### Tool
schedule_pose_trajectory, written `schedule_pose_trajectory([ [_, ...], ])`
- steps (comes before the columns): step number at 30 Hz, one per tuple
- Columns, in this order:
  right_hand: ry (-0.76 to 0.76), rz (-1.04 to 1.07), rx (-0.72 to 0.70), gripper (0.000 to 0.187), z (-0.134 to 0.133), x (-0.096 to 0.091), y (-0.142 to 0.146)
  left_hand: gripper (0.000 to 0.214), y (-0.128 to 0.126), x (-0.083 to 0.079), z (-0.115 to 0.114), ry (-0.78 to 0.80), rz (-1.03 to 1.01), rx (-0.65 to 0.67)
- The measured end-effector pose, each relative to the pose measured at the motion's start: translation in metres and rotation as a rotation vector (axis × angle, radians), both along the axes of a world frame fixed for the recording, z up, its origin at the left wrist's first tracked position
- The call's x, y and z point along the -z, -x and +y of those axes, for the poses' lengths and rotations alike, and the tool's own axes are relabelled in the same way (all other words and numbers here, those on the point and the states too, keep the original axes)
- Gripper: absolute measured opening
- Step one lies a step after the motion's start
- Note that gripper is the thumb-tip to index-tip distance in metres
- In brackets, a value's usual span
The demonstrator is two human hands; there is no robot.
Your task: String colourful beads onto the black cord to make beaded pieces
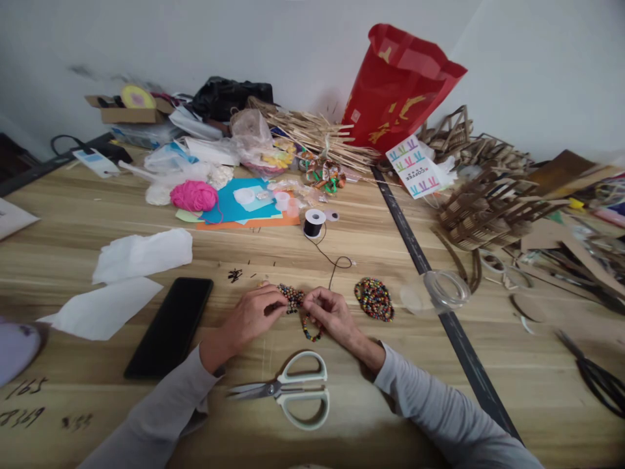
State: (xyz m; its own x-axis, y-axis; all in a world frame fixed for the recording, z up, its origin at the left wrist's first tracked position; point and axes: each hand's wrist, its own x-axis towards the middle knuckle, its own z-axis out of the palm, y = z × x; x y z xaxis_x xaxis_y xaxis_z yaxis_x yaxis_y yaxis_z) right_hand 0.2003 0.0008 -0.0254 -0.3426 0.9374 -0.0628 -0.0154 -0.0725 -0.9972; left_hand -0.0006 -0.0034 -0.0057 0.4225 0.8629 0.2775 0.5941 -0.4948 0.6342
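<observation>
My right hand (334, 317) is closed, thumb and finger pinching a short string of multicoloured beads (312, 334) that hangs in a loop below the fingertips. Facing it, my left hand (256, 314) has its fingertips pressed together at the near side of a small pile of loose beads (291, 296). Whatever those fingers hold is too small to make out. A thin black cord (336, 264) runs from the spool (314, 224) toward my right hand. To the right lies a coiled heap of strung beads (374, 299). White-handled scissors (288, 389) rest below both hands.
A black phone (169, 327) and white paper pieces (141, 255) lie left. Short black bits (235, 275) are scattered beyond my left hand. Clear rings (446, 290) sit right. Pink yarn (194, 196), blue sheets (227, 202) and a red bag (398, 91) stand behind, with woven baskets (481, 208) at right.
</observation>
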Motion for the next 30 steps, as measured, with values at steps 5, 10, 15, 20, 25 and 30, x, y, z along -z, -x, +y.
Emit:
schedule_pose_trajectory([
  [5,-0.005,-0.005,-0.006,0.041,-0.0011,-0.0016,0.0003,0.007,-0.0017,-0.0044,0.0001,0.205,-0.172,-0.125],
  [10,-0.036,-0.017,-0.028,0.041,-0.0026,-0.0032,0.0010,0.010,-0.0032,-0.0012,0.0002,0.376,-0.327,-0.148],
  [15,-0.043,-0.025,-0.029,0.041,-0.0029,-0.0009,0.0007,0.015,-0.0048,0.0039,0.0003,0.461,-0.420,-0.138],
  [20,-0.045,0.001,-0.044,0.039,-0.0033,0.0016,0.0008,0.013,-0.0045,0.0055,0.0013,0.491,-0.452,-0.121],
  [25,-0.050,0.051,-0.078,0.035,-0.0040,0.0041,0.0022,0.012,-0.0052,0.0049,0.0016,0.531,-0.460,-0.133],
  [30,-0.073,0.053,-0.082,0.034,-0.0041,0.0067,0.0021,0.013,-0.0057,0.0031,0.0006,0.543,-0.435,-0.135],
])
